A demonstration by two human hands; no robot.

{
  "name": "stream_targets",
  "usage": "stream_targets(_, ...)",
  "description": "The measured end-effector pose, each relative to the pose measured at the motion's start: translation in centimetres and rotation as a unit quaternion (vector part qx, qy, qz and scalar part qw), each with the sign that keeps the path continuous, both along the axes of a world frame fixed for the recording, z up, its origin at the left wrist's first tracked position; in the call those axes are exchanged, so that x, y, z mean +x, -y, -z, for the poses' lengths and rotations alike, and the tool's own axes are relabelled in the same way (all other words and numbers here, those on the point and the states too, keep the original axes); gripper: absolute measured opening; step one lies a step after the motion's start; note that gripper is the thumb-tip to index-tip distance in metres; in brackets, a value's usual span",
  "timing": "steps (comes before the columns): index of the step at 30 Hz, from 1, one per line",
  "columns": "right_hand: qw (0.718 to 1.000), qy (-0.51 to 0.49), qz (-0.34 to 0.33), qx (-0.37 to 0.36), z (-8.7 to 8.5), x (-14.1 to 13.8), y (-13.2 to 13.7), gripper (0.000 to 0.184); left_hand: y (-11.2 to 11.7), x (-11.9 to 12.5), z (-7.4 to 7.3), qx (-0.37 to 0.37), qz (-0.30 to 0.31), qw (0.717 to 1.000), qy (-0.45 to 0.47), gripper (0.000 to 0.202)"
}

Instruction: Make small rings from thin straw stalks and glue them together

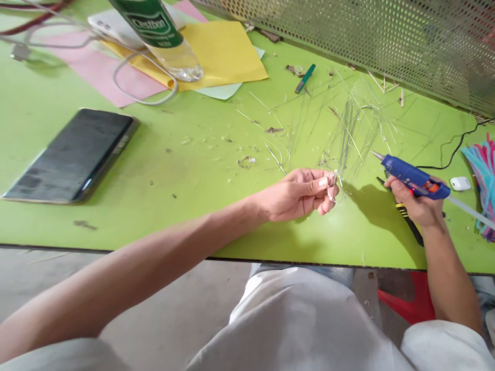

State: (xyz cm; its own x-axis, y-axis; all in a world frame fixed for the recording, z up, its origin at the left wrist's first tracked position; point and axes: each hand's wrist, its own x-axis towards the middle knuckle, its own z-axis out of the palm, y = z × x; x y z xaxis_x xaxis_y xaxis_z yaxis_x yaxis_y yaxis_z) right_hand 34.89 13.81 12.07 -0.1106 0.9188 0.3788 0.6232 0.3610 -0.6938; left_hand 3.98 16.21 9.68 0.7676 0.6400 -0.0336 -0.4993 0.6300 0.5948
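Note:
My left hand is closed in a pinch over the front part of the green table. Between its thumb and fingers sits a small twisted piece of whitish wire, its exact shape too fine to make out. To the right, my right hand grips a blue glue gun, its nozzle pointing left toward the wire piece but apart from it. A clear glue stick sticks out of the gun's back. Partly hidden beneath that hand lie black-and-yellow pliers. Loose thin wires are spread behind both hands.
A green perforated panel borders the table's back. At left lie a dark tablet-like device, a white cable, yellow paper and a Cestbon bottle. Pipe cleaners and a white earbud case are at right.

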Motion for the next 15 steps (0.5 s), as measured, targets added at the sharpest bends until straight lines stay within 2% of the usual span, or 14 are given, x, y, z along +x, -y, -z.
stream_targets(3,0.993,0.031,-0.098,0.054,-0.7,-2.9,0.8,0.012,0.1,0.1,0.3,-0.012,0.018,1.000,0.008,0.030)
stream_targets(5,0.986,0.047,-0.139,0.081,-1.3,-4.3,1.0,0.011,0.2,0.2,0.4,-0.023,0.024,0.999,0.015,0.029)
stream_targets(8,0.980,0.049,-0.166,0.095,-1.7,-5.1,1.2,0.009,0.2,0.2,0.4,-0.035,0.025,0.999,0.025,0.027)
stream_targets(15,0.979,0.039,-0.183,0.085,-2.0,-4.7,1.3,0.004,0.2,0.2,0.3,-0.044,0.021,0.998,0.028,0.028)
